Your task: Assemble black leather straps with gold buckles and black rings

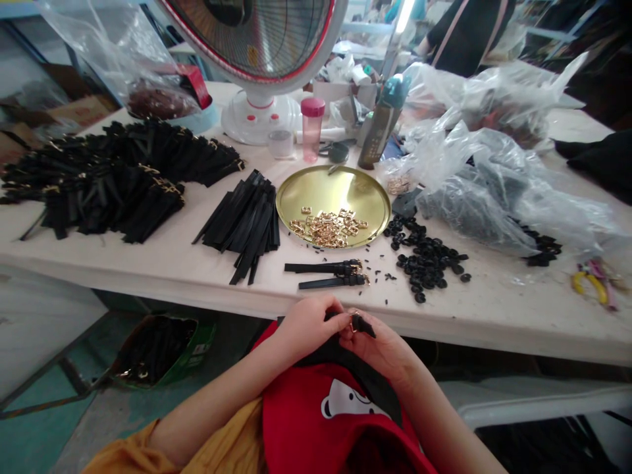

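Note:
Just off the table's front edge, my left hand [309,326] and my right hand [378,349] meet over my lap. Between them is a black strap [364,325] with a gold buckle [353,322] at its end. Both hands are closed on it; the left fingers partly cover the buckle. On the table in front lie two black straps with gold buckles [323,267]. Behind these a gold round tray [340,181] holds a heap of small gold buckles [330,227]. Left of the tray is a pile of plain black strips [241,224]; to its right, small black loops [429,257].
Bundles of buckled black straps [108,178] cover the table's left. A white fan [261,118], a pink-lidded bottle [312,128] and a dark bottle [382,125] stand behind the tray. Plastic bags [494,191] and yellow-handled pliers [590,286] lie at right. A bin [153,349] stands below.

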{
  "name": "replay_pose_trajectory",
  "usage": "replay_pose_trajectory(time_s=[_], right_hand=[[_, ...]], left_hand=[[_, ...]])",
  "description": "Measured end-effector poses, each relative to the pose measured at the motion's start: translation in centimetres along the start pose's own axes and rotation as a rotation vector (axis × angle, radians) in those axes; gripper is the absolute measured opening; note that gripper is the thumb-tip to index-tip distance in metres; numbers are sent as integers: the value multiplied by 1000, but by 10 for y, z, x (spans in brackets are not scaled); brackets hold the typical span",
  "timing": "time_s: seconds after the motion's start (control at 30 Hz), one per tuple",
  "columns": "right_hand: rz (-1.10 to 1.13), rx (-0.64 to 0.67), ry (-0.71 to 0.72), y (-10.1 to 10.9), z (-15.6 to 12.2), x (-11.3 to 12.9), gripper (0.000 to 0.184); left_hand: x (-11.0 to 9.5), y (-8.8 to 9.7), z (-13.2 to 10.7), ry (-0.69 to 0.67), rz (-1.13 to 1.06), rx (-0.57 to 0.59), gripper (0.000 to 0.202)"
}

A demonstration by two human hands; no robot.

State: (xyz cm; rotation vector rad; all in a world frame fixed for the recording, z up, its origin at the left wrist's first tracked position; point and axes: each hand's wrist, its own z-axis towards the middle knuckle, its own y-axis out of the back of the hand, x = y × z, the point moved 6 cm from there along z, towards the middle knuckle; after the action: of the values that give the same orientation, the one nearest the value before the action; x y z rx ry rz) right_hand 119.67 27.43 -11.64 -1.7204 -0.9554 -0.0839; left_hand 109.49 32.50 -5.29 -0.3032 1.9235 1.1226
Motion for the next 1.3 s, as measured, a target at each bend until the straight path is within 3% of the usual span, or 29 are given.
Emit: replay_pose_trajectory(time_s=[0.13,0.3,0.47,0.6,0.73,0.83,0.97,1.1,1.3], right_hand=[[-23,-15,68,-2,-9,4,12],[-56,-174,150,4,-15,10,16],[-435,-337,325,-2,-24,23,25],[-646,-376,329,-10,-28,23,31],[-760,-414,386,-9,-30,25,28],[-861,-453,433,-6,-29,26,24],[-1116,-523,530,-7,-30,28,17],[-1269,-492,519,-7,-27,28,15],[-1323,-386,455,-6,-25,30,13]], left_hand=[[-6,1,-11,1,-63,70,20],[-9,7,-24,32,-21,40,15],[-9,0,-26,43,-275,98,21],[-6,-11,-22,54,-392,86,20],[5,-22,-20,127,-573,145,29],[14,-28,-20,241,-748,215,25],[18,-32,-15,288,-816,165,20],[19,-36,-9,272,-799,160,21],[24,-37,-12,337,-810,207,21]])
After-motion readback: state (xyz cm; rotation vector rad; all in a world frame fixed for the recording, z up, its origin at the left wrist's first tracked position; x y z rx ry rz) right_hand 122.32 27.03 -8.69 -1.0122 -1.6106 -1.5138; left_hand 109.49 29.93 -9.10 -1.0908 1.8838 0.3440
